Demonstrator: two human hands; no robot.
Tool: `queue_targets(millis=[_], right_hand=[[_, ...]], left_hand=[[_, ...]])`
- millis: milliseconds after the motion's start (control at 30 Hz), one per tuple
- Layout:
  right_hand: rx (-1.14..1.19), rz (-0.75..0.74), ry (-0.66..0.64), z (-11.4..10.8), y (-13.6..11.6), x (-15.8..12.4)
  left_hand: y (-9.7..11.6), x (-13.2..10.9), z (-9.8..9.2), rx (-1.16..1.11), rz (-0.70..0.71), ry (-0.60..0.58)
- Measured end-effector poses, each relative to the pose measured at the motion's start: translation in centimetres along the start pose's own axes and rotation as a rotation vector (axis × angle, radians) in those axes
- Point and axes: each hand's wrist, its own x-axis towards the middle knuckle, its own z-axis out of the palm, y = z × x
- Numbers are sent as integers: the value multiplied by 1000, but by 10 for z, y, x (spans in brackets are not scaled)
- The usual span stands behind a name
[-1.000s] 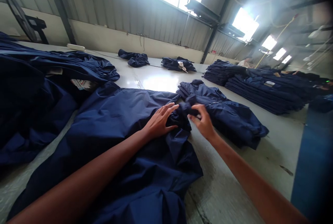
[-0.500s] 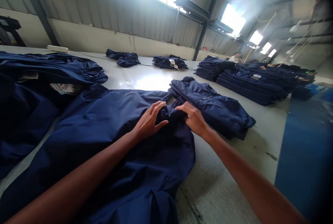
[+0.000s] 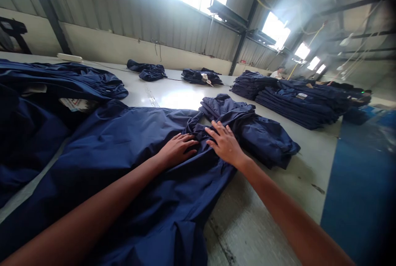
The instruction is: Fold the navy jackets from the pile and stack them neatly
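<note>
A navy garment [image 3: 130, 150] of smooth, thin cloth lies spread over the table in front of me; its exact kind is hard to tell. My left hand [image 3: 177, 149] rests palm down on it, fingers stretched out and slightly bent near a bunched part of the cloth. Just to the right, my right hand [image 3: 225, 144] lies on the same garment with its fingers spread. Folded navy clothing [image 3: 266, 138] sits right beyond and beside the right hand, and the garment's far right end reaches up against it.
Heaped navy garments [image 3: 62, 78] with a white printed label [image 3: 77, 104] lie at left. Tall folded stacks [image 3: 297, 105] stand at the back right, a person [image 3: 278, 72] behind them. Smaller bundles [image 3: 148, 70] lie by the wall. A blue surface [image 3: 355, 183] borders the white table [image 3: 262, 224].
My right hand has gone from pinching the cloth to lying spread on it. My left hand has lowered and flattened. The garment's right end now reaches over onto the folded clothing.
</note>
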Motion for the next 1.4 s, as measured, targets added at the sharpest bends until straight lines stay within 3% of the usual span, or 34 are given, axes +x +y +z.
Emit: queue_targets(millis=[100,167,267,400,500,633,733,800,933,1033,1133,1267,1400], right_hand=[[48,108,-257,23,-3,-6],[82,182,-332,33,2,-9],[100,197,-315,41,7,-10],[112,203,-286,45,5,-10],[125,201,-321,46,7,-10],[81,209,-405,50,26,-12],[8,194,-403,51,40,-13],[-38,144,-333,46,39,-13],[-59,-26,3,24,0,-10],[66,-220,96,10,-45,-8],[197,-368,80,6,-82,-6],[335,-521,50,3,-126,14],[384,-643,-34,5,-180,51]], left_hand=[[-2,-1,4,3,-54,-27],[-2,-1,5,8,-77,-37],[0,-1,1,26,-81,6],[6,-1,-14,186,-154,147],[3,-10,-30,292,-232,149],[-9,-54,-60,315,-298,71],[-12,-113,-94,348,-397,70],[-8,-157,-119,388,-490,87],[9,-229,-155,464,-890,109],[18,-254,-161,301,-1114,59],[24,-254,-155,115,-1012,133],[41,-234,-145,186,-738,289],[75,-205,-145,95,-631,198]])
